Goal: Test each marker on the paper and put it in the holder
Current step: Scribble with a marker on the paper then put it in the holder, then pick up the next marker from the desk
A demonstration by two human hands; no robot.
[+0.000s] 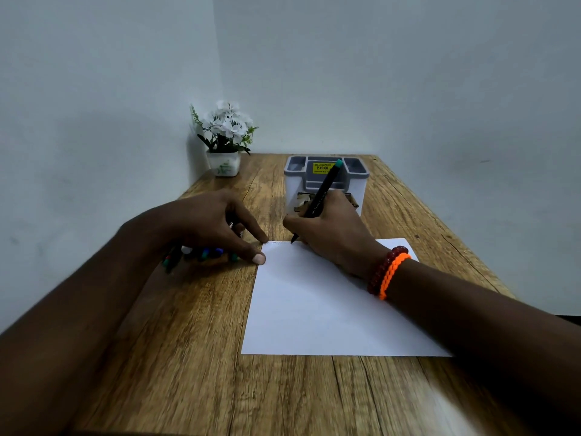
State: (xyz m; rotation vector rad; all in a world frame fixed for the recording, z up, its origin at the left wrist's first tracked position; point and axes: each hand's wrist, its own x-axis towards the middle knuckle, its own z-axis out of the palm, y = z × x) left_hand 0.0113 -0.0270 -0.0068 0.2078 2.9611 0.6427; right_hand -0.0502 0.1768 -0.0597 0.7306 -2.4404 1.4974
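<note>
Far left, by the wall corner: potted white flowers (225,133). Left of the sheet: untested markers (201,253) under the left hand (213,225), fingers straight, pressing the paper (317,297) at its far-left corner. Right hand (327,231) pinching a teal-capped marker (317,199), tip on the paper's far edge beside a faint scribble. Behind: grey holder (327,180), apparently empty. Early stage, judging so. Wooden table (188,357), plain pale walls.

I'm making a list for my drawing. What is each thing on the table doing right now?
Right hand: grips the marker.
Marker: tilted, tip on the paper.
Paper: flat, faint scribble at its far edge.
Left hand: fingertips press the paper's corner.
Other markers: lying under the left hand.
Holder: upright, no markers seen inside.
Flower pot: upright.
</note>
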